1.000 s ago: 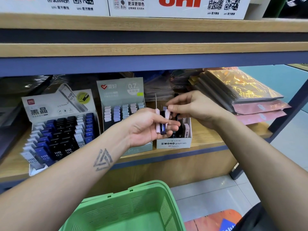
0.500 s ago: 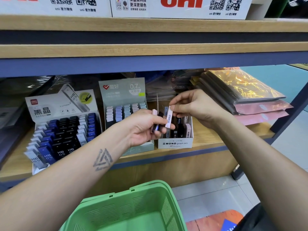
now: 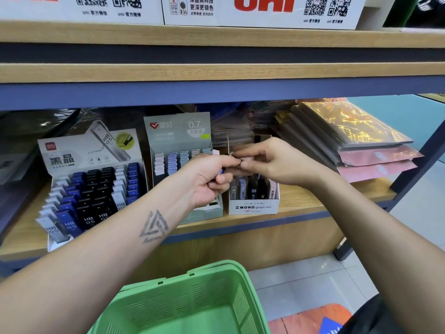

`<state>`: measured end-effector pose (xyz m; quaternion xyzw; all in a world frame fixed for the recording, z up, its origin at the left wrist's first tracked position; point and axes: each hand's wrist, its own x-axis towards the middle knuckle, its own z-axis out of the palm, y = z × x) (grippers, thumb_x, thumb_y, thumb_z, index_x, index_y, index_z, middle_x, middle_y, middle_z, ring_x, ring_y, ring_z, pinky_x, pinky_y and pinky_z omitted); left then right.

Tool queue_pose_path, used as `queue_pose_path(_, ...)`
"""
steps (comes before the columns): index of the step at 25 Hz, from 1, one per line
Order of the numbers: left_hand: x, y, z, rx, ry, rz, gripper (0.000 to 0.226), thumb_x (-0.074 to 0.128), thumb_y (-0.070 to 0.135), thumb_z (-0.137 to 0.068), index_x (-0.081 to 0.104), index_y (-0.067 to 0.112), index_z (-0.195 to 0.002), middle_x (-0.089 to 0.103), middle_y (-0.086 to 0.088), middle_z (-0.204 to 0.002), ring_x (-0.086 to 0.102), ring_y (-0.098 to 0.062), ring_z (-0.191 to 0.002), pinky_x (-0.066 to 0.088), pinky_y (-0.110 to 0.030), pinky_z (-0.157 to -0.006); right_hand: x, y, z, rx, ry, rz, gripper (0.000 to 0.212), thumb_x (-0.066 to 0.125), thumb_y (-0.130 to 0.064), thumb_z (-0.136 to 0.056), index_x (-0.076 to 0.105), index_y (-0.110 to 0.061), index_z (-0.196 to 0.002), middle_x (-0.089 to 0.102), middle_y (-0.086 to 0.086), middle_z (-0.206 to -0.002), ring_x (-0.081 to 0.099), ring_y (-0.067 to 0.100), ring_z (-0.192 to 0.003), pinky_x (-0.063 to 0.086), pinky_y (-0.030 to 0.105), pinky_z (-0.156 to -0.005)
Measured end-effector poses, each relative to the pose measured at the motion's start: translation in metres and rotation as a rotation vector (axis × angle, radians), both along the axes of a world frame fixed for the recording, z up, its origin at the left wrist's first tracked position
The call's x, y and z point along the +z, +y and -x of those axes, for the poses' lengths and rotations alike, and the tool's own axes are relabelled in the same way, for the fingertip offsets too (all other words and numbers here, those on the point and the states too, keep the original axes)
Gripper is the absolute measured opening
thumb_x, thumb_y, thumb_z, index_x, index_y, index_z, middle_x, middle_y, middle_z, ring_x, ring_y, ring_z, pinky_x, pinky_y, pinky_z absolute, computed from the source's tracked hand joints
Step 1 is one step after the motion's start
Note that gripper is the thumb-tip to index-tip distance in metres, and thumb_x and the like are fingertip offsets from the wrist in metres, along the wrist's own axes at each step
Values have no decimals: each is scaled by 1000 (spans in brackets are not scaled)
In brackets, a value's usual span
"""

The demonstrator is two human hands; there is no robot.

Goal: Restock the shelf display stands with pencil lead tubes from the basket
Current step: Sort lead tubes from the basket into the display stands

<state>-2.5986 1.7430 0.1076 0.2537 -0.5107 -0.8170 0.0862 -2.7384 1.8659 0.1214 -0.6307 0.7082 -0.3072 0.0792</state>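
Observation:
My left hand (image 3: 209, 179) is closed around a few pencil lead tubes (image 3: 220, 170), mostly hidden by the fingers. My right hand (image 3: 272, 162) meets it fingertip to fingertip and pinches the top of one tube, just above the white MONO graph MG display box (image 3: 254, 206). That box holds several upright tubes (image 3: 251, 189). Left of it stand a grey 0.7 display stand (image 3: 177, 138) and a white stand of black, blue and white HB 0.5 tubes (image 3: 91, 189). The green basket (image 3: 192, 300) sits below my arms.
A wooden shelf board (image 3: 313, 203) carries the stands, with a low upper shelf (image 3: 216, 73) close overhead. Stacked foil-wrapped packets (image 3: 349, 136) lie to the right. White uni boxes (image 3: 260, 8) line the top shelf. Tiled floor (image 3: 313, 280) lies below.
My right hand had pulled a white tube away from the bunch; now its fingertips are back against my left hand's fingers. The view has shifted slightly.

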Motion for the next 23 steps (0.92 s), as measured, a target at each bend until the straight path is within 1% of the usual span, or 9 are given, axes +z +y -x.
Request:
queue_pose_path(1, 0, -1, 0, 12, -5, -22, 10, 53, 7, -102, 62, 2, -101, 73, -26, -95, 29, -2, -28, 18, -11, -27, 1, 1, 2, -3, -29, 16, 31, 64, -12, -98, 69, -18, -128, 71, -14, -118, 64, -4, -110, 51, 17, -94)
queue_pose_path(3, 0, -4, 1, 55, 14, -39, 12, 55, 10, -102, 62, 1, -103, 72, -25, -95, 30, -2, -28, 19, -11, -26, 4, 5, 8, 1, -160, 37, 28, 63, -3, -97, 72, -15, -121, 75, -15, -105, 69, -2, -101, 52, 14, -85)
queue_pose_path(7, -4, -5, 4, 130, 80, 67, 24, 59, 2, -97, 59, -16, -115, 72, -22, -87, 33, -2, -30, 21, -13, -28, 4, 9, 19, -29, -424, 141, 24, 72, 2, -88, 71, -4, -110, 78, 7, -98, 76, 20, -90, 60, 26, -79)
queue_pose_path(11, -5, 4, 4, 114, 114, 131, 6, 62, -1, -96, 59, -4, -100, 73, -28, -101, 34, -3, -32, 23, -15, -31, -2, 10, 24, -169, -873, 246, 22, 76, 4, -80, 72, 1, -102, 75, 22, -92, 76, 30, -87, 62, 29, -78)
queue_pose_path(13, -6, 8, 5, 85, 70, 143, 5, 62, -1, -95, 58, -3, -96, 73, -29, -102, 33, -4, -32, 23, -15, -31, 1, 15, 33, -244, -784, 274, 21, 74, 4, -83, 75, -4, -102, 76, 21, -94, 76, 27, -85, 62, 28, -77)
queue_pose_path(16, -8, 6, 5, 82, 18, 168, 8, 62, 0, -96, 57, -3, -91, 74, -28, -102, 31, -4, -33, 22, -16, -32, 5, 25, 50, -466, -259, 237, 25, 78, -3, -84, 73, -23, -99, 75, 2, -84, 74, 12, -75, 59, 27, -76)
queue_pose_path(18, -8, 5, 3, 72, 15, 174, 8, 61, 0, -97, 57, -3, -91, 74, -27, -101, 31, -5, -33, 21, -15, -32, 2, 28, 54, -556, -26, 167, 21, 82, -10, -82, 75, -25, -94, 72, -8, -81, 69, 5, -73, 55, 23, -75)
queue_pose_path(21, -9, 6, 2, 46, 10, 174, 6, 61, 0, -97, 56, -3, -96, 73, -27, -97, 31, -4, -34, 21, -15, -32, -6, 22, 49, -549, 98, 139, 17, 83, -15, -83, 79, -18, -99, 68, -8, -83, 60, 0, -77, 42, 10, -69)
queue_pose_path(23, -9, 5, 1, 34, 4, 178, 7, 61, 1, -97, 56, -4, -99, 73, -25, -95, 31, -5, -34, 21, -15, -32, -7, 19, 48, -544, 98, 146, 18, 82, -15, -83, 79, -16, -100, 68, -6, -85, 61, 3, -79, 43, 11, -70)
